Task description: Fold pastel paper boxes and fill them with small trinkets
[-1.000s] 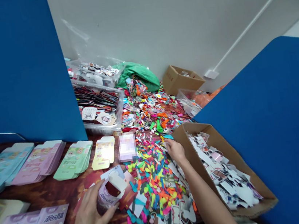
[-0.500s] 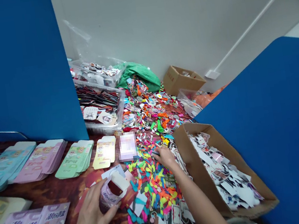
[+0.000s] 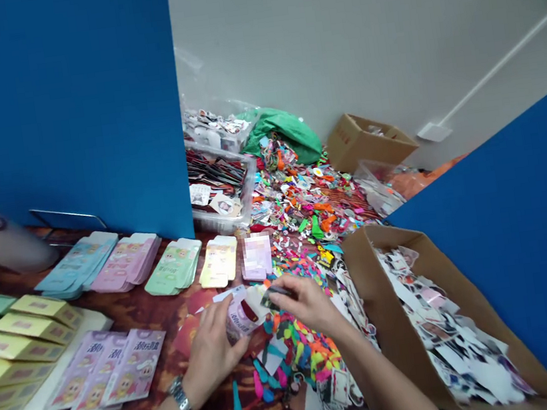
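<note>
My left hand [image 3: 213, 345], with a metal watch on the wrist, is wrapped round a small purple printed paper box [image 3: 239, 320]. The box is tilted, its top open and its white flap up toward the right. My right hand [image 3: 307, 303] pinches a small dark flat item [image 3: 268, 298] right by the box's mouth; its kind cannot be made out. Under and beside my right hand spreads a pile of bright uninflated balloons [image 3: 303, 352]. Three flat purple boxes [image 3: 136, 367] lie overlapping to the left of my left hand.
Flat cartons in blue [image 3: 80, 264], pink [image 3: 124, 261], green [image 3: 175, 266] and yellow [image 3: 219, 260] line the back left. Folded yellow boxes [image 3: 17, 343] stand at far left. A cardboard box [image 3: 365, 287] of stickers stands right. Blue partitions [image 3: 60, 112] flank the table; trinkets [image 3: 297, 195] cover its far part.
My right hand has come from the balloon pile leftward to the box's mouth, carrying the dark item. My left hand still holds the box. The view has swung left.
</note>
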A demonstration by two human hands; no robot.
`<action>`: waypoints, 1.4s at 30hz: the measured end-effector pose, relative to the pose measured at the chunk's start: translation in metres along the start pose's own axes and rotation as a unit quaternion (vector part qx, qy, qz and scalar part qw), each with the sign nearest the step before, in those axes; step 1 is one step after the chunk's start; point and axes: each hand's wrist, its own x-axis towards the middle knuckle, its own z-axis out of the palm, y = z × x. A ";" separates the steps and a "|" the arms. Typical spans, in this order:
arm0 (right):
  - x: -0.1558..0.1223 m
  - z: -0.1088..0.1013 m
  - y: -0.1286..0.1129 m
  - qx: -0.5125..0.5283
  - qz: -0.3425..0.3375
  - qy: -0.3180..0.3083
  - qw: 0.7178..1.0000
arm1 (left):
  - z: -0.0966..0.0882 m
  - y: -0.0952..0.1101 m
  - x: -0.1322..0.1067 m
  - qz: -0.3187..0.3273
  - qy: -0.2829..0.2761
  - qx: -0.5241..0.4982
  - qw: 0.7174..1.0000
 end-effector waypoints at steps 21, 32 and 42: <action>-0.001 0.049 -0.014 -0.089 -0.215 0.042 0.972 | 0.003 -0.015 0.004 -0.006 0.037 0.024 0.999; 0.085 -0.023 0.135 -0.271 0.108 0.173 0.941 | 0.001 -0.024 0.007 -0.068 -0.005 0.005 0.998; 0.020 0.014 0.153 -0.341 0.089 0.133 0.926 | 0.002 -0.033 0.007 -0.071 -0.016 0.005 0.997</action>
